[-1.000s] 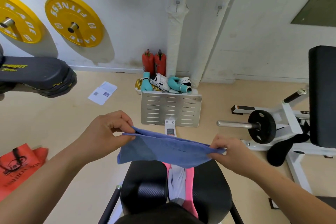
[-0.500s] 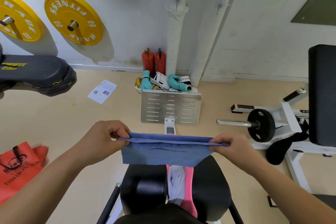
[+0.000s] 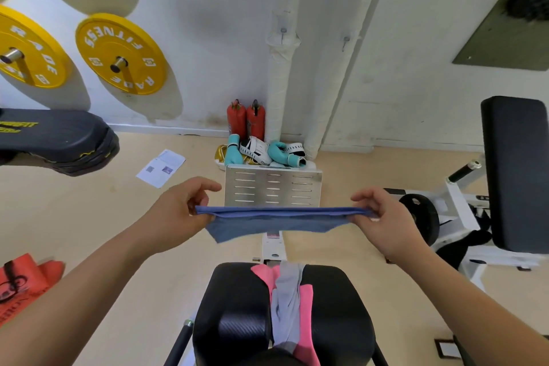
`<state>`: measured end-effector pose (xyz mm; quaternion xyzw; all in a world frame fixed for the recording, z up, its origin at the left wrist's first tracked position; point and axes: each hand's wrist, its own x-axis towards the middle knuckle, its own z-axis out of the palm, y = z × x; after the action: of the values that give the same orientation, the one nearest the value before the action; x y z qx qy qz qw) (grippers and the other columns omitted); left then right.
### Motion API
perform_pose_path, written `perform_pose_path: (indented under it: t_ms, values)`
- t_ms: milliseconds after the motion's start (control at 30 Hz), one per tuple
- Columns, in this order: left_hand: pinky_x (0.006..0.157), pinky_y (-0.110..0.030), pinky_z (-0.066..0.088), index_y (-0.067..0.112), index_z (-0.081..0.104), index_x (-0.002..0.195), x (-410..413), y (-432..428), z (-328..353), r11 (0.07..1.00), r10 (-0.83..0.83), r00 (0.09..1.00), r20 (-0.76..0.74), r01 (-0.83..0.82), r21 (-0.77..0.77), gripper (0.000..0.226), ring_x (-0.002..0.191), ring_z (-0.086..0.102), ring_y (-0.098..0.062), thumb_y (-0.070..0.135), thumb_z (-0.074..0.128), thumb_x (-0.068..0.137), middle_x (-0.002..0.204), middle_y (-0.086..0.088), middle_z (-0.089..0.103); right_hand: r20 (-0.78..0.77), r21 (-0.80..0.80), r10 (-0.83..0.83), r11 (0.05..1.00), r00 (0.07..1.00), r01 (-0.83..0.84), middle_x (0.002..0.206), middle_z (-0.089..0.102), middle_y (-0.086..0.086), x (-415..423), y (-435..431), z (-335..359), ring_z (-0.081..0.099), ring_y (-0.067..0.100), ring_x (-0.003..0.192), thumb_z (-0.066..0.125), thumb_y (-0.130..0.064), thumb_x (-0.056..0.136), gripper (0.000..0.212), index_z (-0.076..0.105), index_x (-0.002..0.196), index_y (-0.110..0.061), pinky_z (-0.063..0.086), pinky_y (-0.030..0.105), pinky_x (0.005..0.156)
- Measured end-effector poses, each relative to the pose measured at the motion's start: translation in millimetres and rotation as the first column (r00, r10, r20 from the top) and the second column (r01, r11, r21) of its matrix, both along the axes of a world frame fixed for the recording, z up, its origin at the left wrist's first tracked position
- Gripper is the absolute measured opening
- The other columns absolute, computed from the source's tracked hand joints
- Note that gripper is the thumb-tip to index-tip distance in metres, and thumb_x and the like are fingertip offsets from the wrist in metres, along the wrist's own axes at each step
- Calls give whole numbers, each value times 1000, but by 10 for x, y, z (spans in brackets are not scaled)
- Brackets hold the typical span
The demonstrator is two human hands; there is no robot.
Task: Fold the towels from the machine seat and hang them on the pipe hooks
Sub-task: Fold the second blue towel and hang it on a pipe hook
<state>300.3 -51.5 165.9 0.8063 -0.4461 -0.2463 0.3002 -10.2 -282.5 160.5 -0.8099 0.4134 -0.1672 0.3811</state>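
Raised and pulled taut now, the blue cloth towel seems light and limp; my left hand and right hand each pinch a folded end.

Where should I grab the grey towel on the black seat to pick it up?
Probably pinch its far end, from above. The grey towel lies as a long strip on top of the pink towel, down the middle of the seat, so that end lifts free alone. The left hand and right hand pinch the blue towel.
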Motion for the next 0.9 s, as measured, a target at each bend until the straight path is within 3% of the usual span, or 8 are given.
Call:
perform_pose_path:
  t_ms: [67,167,300,400,500,700,800,900]
  values:
    - [71,-20,49,38,69,104,-39,134,-155,995,-94,995,42,93,29,32,78,60,-11,10,73,88,85,12,62,-97,-59,78,995,992,-84,90,72,-9,-120,125,-141,65,2,87,81,-9,84,35,68,109,-29,45,4,77]
    - [70,-25,49,50,65,82,-122,388,-539,961,-261,959,114,247,120,33,78,57,-5,18,72,90,82,13,59,-385,-213,280,900,879,-380,94,67,-5,-319,343,-503,65,16,90,76,-13,87,22,75,108,-21,46,20,79]
    - [79,-15,42,51,62,88,-286,790,-1100,887,-402,915,38,379,264,22,94,52,3,31,64,97,98,21,56,-570,-79,359,871,739,-485,98,63,-3,-571,777,-920,61,21,96,71,-15,86,8,71,92,-20,52,30,76]
    - [93,-23,48,35,71,104,-461,1081,-1435,882,-378,926,-10,363,300,21,105,57,-1,41,53,98,112,21,65,-598,124,414,894,686,-431,109,65,-4,-699,1087,-1107,58,18,108,62,-12,88,7,62,86,-19,52,31,89]
    - [88,-31,53,30,70,106,-705,1315,-1542,879,-343,936,-77,349,325,20,95,63,-8,32,50,101,102,14,70,-623,286,483,873,616,-396,102,65,-7,-872,1341,-1249,60,15,97,57,-16,92,9,63,95,-23,54,32,86]
    - [75,-37,53,32,59,95,-1168,1709,-1580,943,-57,994,-93,84,322,13,76,62,-16,32,50,104,83,6,68,-541,321,488,873,685,-368,82,59,-15,-1250,1476,-1294,58,11,76,50,-27,104,10,56,98,-33,44,19,65]
    - [69,-39,54,30,58,92,-1444,1836,-1552,946,63,994,-89,-31,321,14,71,61,-19,31,50,103,78,4,67,-472,340,466,879,749,-334,87,59,-16,-1446,1597,-1290,57,7,77,51,-23,105,11,58,101,-30,45,16,67]
    - [48,-22,45,27,57,96,-1682,1888,-1539,940,98,992,-75,-68,335,15,57,52,-11,27,45,105,76,6,62,-408,373,443,879,798,-298,93,63,-9,-1606,1694,-1371,60,12,83,51,-24,105,11,60,100,-29,49,21,73]
